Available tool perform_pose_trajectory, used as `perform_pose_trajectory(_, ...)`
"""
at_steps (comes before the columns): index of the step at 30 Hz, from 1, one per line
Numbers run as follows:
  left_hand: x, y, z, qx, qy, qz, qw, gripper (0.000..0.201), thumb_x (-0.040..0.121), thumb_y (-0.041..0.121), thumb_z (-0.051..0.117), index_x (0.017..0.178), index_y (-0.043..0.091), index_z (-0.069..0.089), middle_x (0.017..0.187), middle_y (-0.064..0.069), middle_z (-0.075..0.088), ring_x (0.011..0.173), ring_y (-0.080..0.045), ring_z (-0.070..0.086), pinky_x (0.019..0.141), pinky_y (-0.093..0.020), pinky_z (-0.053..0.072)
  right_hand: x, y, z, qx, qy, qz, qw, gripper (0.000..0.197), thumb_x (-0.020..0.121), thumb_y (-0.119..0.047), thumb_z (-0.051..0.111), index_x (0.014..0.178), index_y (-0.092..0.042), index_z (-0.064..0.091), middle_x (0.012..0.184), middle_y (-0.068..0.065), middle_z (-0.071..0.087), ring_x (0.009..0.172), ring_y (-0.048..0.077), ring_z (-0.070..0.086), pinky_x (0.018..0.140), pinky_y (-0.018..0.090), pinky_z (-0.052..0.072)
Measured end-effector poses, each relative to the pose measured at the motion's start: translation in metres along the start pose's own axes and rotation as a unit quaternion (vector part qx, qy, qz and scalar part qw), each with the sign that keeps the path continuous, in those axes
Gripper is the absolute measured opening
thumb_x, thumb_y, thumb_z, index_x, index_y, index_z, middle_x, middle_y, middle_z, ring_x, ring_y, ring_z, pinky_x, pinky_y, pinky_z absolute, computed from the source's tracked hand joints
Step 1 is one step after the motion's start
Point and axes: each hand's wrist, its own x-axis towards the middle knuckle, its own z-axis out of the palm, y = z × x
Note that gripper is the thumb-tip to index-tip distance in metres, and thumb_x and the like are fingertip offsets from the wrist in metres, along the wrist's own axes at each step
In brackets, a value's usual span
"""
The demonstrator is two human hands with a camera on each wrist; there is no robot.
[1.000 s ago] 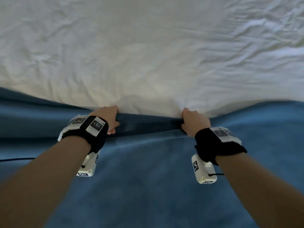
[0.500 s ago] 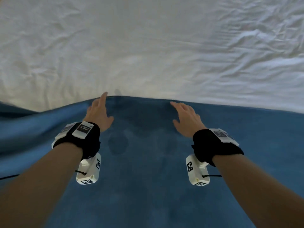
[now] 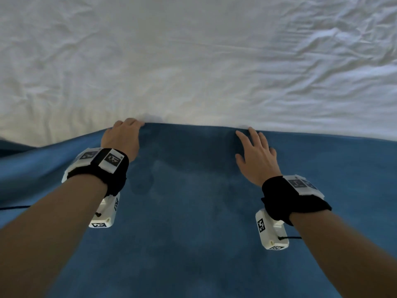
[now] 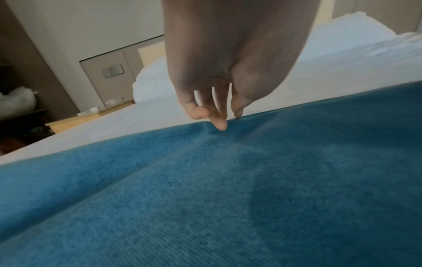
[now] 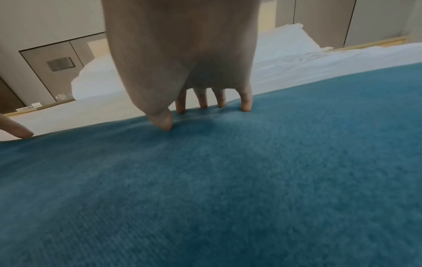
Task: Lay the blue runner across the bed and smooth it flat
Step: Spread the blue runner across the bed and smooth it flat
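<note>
The blue runner (image 3: pixel 193 211) covers the near half of the bed, its far edge lying straight across the white sheet (image 3: pixel 193 61). My left hand (image 3: pixel 123 136) is at that far edge, left of centre. In the left wrist view its fingertips (image 4: pixel 220 125) point down and touch the runner's (image 4: pixel 228 198) edge. My right hand (image 3: pixel 255 153) lies on the runner just short of the edge, fingers spread. The right wrist view shows my right hand's fingertips (image 5: pixel 246 107) and thumb pressing into the fabric (image 5: pixel 228 180). Neither hand holds anything.
At the left the runner bends back and sags in a long fold (image 3: pixel 32 160). A thin black cable (image 3: pixel 12 207) crosses it there. White pillows (image 4: pixel 150 86) lie at the head of the bed, beside a light wooden bedside table (image 4: pixel 75 121).
A second ago both hands gripped a bunched fold of the runner. They let go, the fold spread forward over the sheet, and the hands now rest on its far edge.
</note>
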Motion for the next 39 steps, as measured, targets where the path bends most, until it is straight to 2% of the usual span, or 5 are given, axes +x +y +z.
perform_pose_trajectory(12,0.007,0.018,-0.003,-0.148,0.095,-0.092,0.980,0.021,0.091,0.007,0.048,0.112,0.005,0.050,0.122,-0.021,0.040,0.092,-0.045,0.055,0.069,-0.040,0.037,-0.005,-0.009,0.005,-0.024,0.047,-0.030,0.998,0.060,0.092,-0.022,0.045,0.147,-0.022,0.023,0.159,0.008,0.011,0.146,0.029,0.007,0.112,0.053,0.024)
perform_pose_trajectory(14,0.006,0.015,-0.002,-0.204,0.121,-0.083,0.968,0.024,0.089,0.005,0.051,0.113,0.007,0.049,0.128,-0.019,0.038,0.098,-0.044,0.054,0.074,-0.041,0.039,-0.014,-0.016,0.012,-0.014,0.075,-0.066,0.995,0.060,0.090,-0.021,0.046,0.147,-0.023,0.026,0.159,0.009,0.015,0.147,0.029,0.010,0.111,0.053,0.024)
perform_pose_trajectory(18,-0.001,0.009,0.009,-0.192,-0.041,-0.038,0.980,0.078,0.086,0.016,0.062,0.147,0.032,0.016,0.159,-0.006,-0.004,0.144,-0.032,0.013,0.110,-0.061,0.025,-0.024,-0.027,0.027,-0.041,-0.010,-0.078,0.996,0.063,0.091,-0.038,0.046,0.147,-0.032,0.018,0.160,0.004,0.004,0.147,0.028,0.002,0.113,0.057,0.017)
perform_pose_trajectory(28,-0.071,-0.055,0.024,-0.109,-0.086,-0.136,0.981,0.072,0.088,0.030,0.054,0.148,0.033,0.014,0.160,-0.004,0.001,0.146,-0.028,0.006,0.113,-0.058,0.019,-0.065,-0.044,0.027,-0.040,-0.024,-0.020,0.999,0.058,0.094,-0.036,0.043,0.146,-0.033,0.018,0.160,0.004,0.000,0.147,0.028,-0.001,0.111,0.057,0.022)
perform_pose_trajectory(39,-0.231,-0.130,0.074,-0.056,-0.090,-0.142,0.984,0.067,0.090,0.035,0.047,0.147,0.037,0.011,0.158,0.003,-0.003,0.145,-0.021,0.004,0.113,-0.057,0.021,-0.215,-0.113,0.096,-0.012,-0.084,-0.144,0.986,0.059,0.094,-0.028,0.040,0.148,-0.034,0.017,0.161,0.005,-0.002,0.148,0.028,-0.006,0.116,0.050,0.014)
